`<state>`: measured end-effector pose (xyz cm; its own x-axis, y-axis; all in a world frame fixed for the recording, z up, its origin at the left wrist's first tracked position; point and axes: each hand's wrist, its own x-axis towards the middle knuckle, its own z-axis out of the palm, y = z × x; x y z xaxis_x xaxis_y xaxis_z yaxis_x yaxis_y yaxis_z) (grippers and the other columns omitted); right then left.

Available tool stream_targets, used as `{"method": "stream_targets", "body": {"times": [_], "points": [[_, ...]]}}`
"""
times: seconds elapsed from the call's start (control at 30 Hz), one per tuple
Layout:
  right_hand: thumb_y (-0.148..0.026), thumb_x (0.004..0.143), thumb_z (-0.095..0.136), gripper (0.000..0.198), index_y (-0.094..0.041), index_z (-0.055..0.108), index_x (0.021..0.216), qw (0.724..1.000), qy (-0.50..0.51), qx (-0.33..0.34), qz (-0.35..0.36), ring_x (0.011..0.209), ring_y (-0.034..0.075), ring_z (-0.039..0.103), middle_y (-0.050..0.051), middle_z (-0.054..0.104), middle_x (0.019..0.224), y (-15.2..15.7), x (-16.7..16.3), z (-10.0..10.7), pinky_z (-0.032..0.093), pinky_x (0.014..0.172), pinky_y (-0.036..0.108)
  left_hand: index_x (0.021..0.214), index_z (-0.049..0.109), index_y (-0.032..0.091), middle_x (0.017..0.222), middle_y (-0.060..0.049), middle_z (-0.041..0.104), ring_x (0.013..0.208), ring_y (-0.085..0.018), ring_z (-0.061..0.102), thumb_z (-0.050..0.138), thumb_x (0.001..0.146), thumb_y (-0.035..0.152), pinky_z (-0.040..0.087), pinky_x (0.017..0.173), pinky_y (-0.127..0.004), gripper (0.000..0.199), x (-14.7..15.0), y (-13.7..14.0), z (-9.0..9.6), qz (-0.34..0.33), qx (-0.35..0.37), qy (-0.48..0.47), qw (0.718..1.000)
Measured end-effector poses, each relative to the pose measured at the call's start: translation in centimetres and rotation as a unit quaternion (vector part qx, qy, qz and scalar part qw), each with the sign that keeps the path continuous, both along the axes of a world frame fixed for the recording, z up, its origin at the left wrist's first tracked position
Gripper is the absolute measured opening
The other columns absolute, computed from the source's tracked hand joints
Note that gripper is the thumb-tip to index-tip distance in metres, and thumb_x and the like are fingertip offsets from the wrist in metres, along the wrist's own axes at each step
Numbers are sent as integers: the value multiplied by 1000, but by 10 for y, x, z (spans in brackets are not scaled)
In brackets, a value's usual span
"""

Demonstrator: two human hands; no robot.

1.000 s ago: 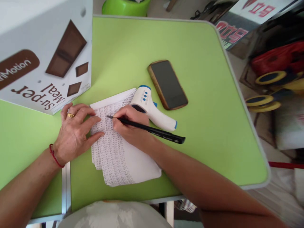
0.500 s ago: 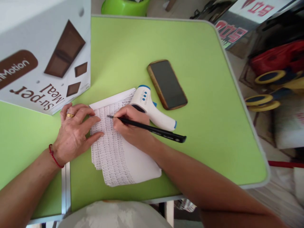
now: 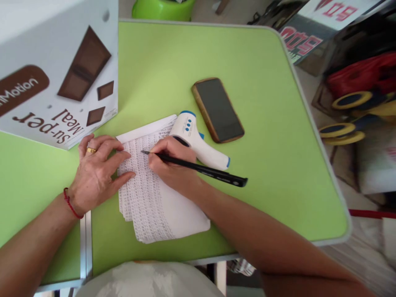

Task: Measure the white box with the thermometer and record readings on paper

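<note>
The right hand is curled, its fingers pinched round a black pen whose tip rests on a stack of written sheets near the table's front edge. The left hand is laid flat with fingers spread on the stack's left side, holding nothing. A white thermometer lies just behind the right hand, touching the sheets, and a phone is set toward the table's middle. A large box stands at the rear left corner; its contents cannot be seen. Compared with half a second ago, the pen is shifted slightly rightward; the left hand is unmoved.
</note>
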<state>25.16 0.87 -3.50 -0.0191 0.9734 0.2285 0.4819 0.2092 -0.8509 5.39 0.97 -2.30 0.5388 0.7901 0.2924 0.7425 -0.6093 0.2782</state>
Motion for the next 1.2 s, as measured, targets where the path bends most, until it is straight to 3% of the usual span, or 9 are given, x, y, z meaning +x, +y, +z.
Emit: {"method": "stream_targets", "body": {"times": [0.43, 1.2], "points": [[-14, 71, 56, 10, -20, 55, 63, 998, 27, 16, 54, 47, 7, 47, -6, 56, 53, 0, -2, -3, 38, 46, 21, 98, 63, 27, 108, -2, 66, 111, -26, 57, 58, 91, 46, 34, 106, -49, 21, 0, 0, -1, 1, 2, -8, 1000], [-14, 70, 55, 10, -21, 52, 64, 999, 19, -3, 43, 48, 9, 47, -6, 55, 53, 0, 0, 0, 37, 47, 22, 100, 60, 27, 107, -4, 64, 108, -27, 57, 59, 89, 46, 34, 102, -51, 22, -1, 1, -9, -21, 29, -50, 998]]}}
